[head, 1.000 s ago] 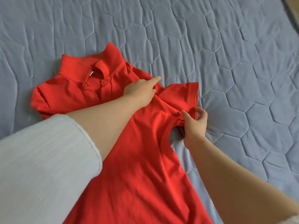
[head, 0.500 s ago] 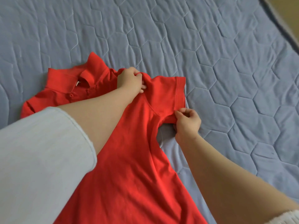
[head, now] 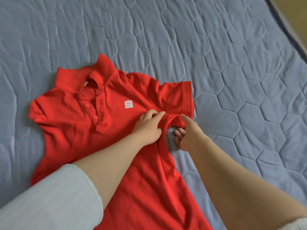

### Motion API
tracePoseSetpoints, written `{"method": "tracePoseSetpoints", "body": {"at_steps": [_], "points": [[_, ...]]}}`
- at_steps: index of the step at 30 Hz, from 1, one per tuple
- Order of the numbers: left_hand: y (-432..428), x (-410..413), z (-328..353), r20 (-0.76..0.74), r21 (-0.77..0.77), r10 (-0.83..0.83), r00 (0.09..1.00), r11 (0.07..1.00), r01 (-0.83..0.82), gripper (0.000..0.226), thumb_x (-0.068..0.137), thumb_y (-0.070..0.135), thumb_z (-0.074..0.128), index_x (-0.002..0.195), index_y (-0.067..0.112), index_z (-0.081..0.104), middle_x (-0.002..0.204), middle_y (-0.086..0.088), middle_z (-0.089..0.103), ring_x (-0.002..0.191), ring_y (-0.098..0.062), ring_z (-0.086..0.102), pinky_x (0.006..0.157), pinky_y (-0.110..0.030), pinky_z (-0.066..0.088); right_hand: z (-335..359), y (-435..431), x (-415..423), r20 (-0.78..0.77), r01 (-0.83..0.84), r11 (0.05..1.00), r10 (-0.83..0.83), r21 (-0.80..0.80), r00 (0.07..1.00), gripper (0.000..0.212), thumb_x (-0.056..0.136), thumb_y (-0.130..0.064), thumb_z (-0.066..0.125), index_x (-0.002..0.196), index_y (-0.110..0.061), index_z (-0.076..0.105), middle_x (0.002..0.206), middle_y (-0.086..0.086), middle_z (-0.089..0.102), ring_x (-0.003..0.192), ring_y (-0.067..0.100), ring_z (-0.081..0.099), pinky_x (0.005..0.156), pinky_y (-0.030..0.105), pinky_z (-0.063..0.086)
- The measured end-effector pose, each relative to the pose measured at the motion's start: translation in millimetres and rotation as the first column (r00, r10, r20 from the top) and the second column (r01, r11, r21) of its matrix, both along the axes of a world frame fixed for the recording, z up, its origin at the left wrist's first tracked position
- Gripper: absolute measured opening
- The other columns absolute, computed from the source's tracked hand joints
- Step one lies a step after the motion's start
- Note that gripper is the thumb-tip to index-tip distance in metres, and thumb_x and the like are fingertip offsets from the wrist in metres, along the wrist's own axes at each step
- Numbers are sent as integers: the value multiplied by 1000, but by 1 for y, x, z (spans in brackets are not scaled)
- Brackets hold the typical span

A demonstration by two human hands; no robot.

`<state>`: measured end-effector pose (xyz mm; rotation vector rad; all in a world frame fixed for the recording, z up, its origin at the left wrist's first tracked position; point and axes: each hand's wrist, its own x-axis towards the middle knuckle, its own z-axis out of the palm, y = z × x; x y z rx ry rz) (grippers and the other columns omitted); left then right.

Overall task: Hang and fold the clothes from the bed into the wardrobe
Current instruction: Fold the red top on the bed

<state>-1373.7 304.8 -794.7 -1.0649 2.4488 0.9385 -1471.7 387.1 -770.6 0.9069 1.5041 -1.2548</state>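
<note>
- A red polo shirt (head: pixel 79 130) lies front side up on the grey-blue quilted bed cover (head: pixel 216 55). Its collar (head: pixel 74 80) points to the far left, and its lower part runs out of the picture at the bottom.
- A small white logo (head: pixel 128 104) sits on the chest, just beyond the left hand (head: pixel 147 127).
- The left hand rests on the shirt at the armpit seam. Its index finger (head: pixel 160 114) is stretched out, the other fingers are bent, and the thumb lies along the side edge of the shirt. I cannot tell whether it pinches cloth.
- The right hand (head: pixel 189 136) pinches the lower edge of the short sleeve (head: pixel 179 97). The thumb (head: pixel 184 117) is on top and the fingers (head: pixel 178 135) are under the cloth, touching the cover.
- The hem band of this sleeve lies flat and faces the right side of the picture. The other sleeve (head: pixel 35 112), at the far left, looks tucked partly under the shirt.
- The bed edge (head: pixel 289 35) crosses the upper right corner as a dark border, with beige floor (head: pixel 297 12) behind it. It is well apart from the shirt, and the quilted cover shows widely between them and also beyond the collar.
- A pale ribbed sleeve (head: pixel 49 201) covers the upper part of the left arm, and a white cuff (head: pixel 299 223) shows at the right arm.
</note>
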Motion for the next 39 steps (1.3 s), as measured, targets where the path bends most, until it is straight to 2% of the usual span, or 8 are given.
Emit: {"method": "tracePoseSetpoints", "body": {"at_steps": [2, 5, 8, 11, 15, 21, 26, 39], "points": [[-3, 1, 8, -131, 253, 266, 955, 940, -227, 56, 88, 2, 50, 140, 18, 38, 142, -4, 39, 126, -20, 40, 100, -21, 32, 8, -6, 0, -1, -56, 998, 56, -30, 998, 13, 85, -19, 65, 81, -16, 53, 74, 1, 53, 59, 11, 48, 52, 21, 39], [-19, 8, 27, -92, 712, 830, 550, 441, -546, 36, 95, 9, 46, 130, 14, 47, 115, -2, 57, 99, -15, 56, 75, -21, 43, 17, -22, 8, -426, -65, 995, 25, -80, 904, 22, 82, 1, 54, 74, -18, 49, 65, -1, 51, 55, 11, 46, 46, 19, 41], [-37, 27, 40, 108, 871, 973, 203, 5, -491, 24, 96, 39, 42, 106, 22, 55, 95, 2, 63, 86, -13, 62, 74, -30, 46, 36, -37, 35, -864, -541, 839, 311, 54, 395, 25, 76, 4, 49, 77, -21, 52, 63, -14, 51, 61, 5, 47, 58, 20, 40], [-50, 51, 42, 192, 900, 970, 148, -114, -421, 42, 88, 62, 38, 98, 26, 55, 94, -2, 65, 86, -17, 64, 78, -34, 49, 26, -42, 55, -788, -801, 394, 597, 451, -150, 25, 77, -2, 52, 99, -14, 56, 99, -7, 57, 105, 16, 46, 85, 32, 36], [-42, 63, 41, 161, 812, 906, 390, 102, -574, 34, 86, 49, 57, 113, 30, 52, 111, 0, 65, 91, -14, 64, 66, -28, 52, 2, -34, 69, -492, -784, -105, 725, 612, -481, 38, 84, -18, 53, 121, -22, 51, 141, -12, 38, 141, 21, 15, 109, 39, 18], [-36, 55, 33, -129, -7, 795, 592, 596, -803, 43, 80, 10, 62, 118, 20, 44, 121, -8, 49, 108, -28, 52, 85, -35, 41, -5, -7, 72, -644, -730, 404, 762, 551, -65, 54, 78, -9, 57, 130, -17, 45, 135, 3, 43, 121, 25, 40, 98, 38, 37], [-16, 49, 34, -295, -148, 189, 937, 959, -241, 50, 85, 8, 54, 131, 23, 45, 111, -9, 46, 106, -28, 48, 85, -30, 35, -11, 41, 62, -488, -813, 393, 859, 430, 157, 37, 79, -15, 66, 113, -14, 52, 97, -3, 53, 82, 13, 48, 61, 18, 30], [-3, 0, 21, 349, 0, 91, 933, 995, -97, 44, 96, 50, 27, 137, 37, 38, 137, -23, 34, 122, -37, 45, 104, -35, 31, -12, 156, 63, -277, -919, 103, 961, 380, -6, 24, 78, -20, 67, 101, -14, 64, 84, -5, 53, 79, 11, 47, 59, 19, 26]]}}
